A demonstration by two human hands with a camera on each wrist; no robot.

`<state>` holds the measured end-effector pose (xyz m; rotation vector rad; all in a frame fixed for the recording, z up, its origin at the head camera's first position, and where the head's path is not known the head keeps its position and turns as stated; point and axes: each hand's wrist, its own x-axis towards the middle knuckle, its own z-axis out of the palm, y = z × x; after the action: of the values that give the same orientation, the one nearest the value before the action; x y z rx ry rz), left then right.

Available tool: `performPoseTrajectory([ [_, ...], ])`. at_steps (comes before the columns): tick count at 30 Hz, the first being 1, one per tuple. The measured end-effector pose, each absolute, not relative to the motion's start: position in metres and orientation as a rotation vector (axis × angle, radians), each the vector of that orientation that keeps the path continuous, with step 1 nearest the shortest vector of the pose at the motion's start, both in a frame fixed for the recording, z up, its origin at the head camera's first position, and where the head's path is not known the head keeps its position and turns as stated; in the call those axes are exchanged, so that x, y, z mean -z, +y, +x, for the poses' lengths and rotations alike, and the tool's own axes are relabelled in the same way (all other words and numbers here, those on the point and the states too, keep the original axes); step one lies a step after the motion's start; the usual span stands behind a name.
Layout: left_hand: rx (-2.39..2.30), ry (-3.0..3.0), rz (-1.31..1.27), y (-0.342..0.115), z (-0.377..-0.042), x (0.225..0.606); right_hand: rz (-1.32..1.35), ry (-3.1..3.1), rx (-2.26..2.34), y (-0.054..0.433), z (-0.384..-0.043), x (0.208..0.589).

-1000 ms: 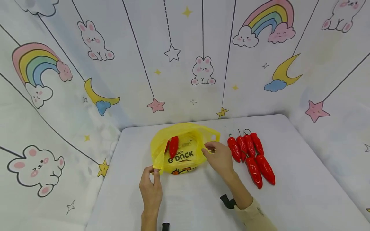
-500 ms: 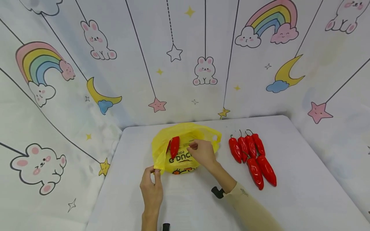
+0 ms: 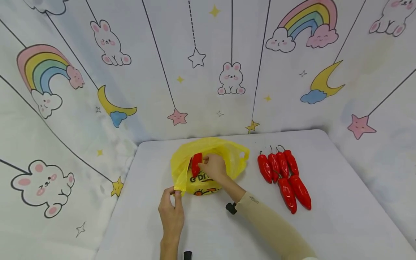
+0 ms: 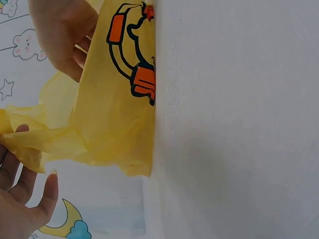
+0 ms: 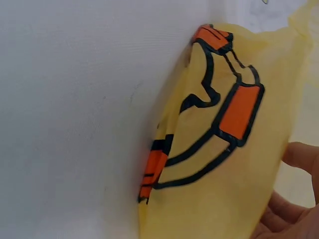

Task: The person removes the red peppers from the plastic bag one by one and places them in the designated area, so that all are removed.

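Observation:
A yellow plastic bag (image 3: 183, 151) with dark lettering lies on the table, its mouth toward me. My left hand (image 3: 171, 213) holds the bag's near left corner; in the left wrist view, the left hand (image 4: 22, 199) has the thin plastic between its fingers, thumb apart. My right hand (image 3: 214, 167) reaches into the mouth, its thumb and fingertips at the right side of a red chili pepper (image 3: 195, 166). Whether they grip it is not clear. In the right wrist view the bag front (image 5: 239, 174) covers the tips of the right hand (image 5: 291, 214).
Several red chili peppers (image 3: 300, 191) lie in two rows on the white table (image 3: 341, 216), right of the bag. Behind the table hangs a cloth backdrop (image 3: 201, 97) printed with rabbits, stars and rainbows.
My right hand has let go of the bag's right side and moved left into its mouth, up to the chili pepper. The left hand has kept its hold on the bag corner.

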<state>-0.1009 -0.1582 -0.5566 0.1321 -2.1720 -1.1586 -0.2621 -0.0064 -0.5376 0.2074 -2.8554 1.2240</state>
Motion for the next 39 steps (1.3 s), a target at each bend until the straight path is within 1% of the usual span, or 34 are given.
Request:
performPoseTrajectory([
  [9,1.141,-2.162,0.137,-0.161,-0.100,0.557,0.168,-2.845,-1.198,-0.033,-0.273,0.551],
  [16,1.154,-2.167,0.161,-0.161,-0.100,0.557,0.103,-2.913,-1.184,-0.036,-0.277,0.570],
  [24,1.165,-2.160,0.154,-0.160,-0.099,0.559,0.021,-2.924,-1.286,-0.040,-0.277,0.568],
  [32,1.142,-2.155,0.140,-0.160,-0.100,0.559,-0.170,-2.956,-1.294,-0.039,-0.281,0.570],
  [39,1.137,-2.155,0.135,-0.159,-0.099,0.559,-0.211,-2.928,-1.413,-0.037,-0.284,0.575],
])
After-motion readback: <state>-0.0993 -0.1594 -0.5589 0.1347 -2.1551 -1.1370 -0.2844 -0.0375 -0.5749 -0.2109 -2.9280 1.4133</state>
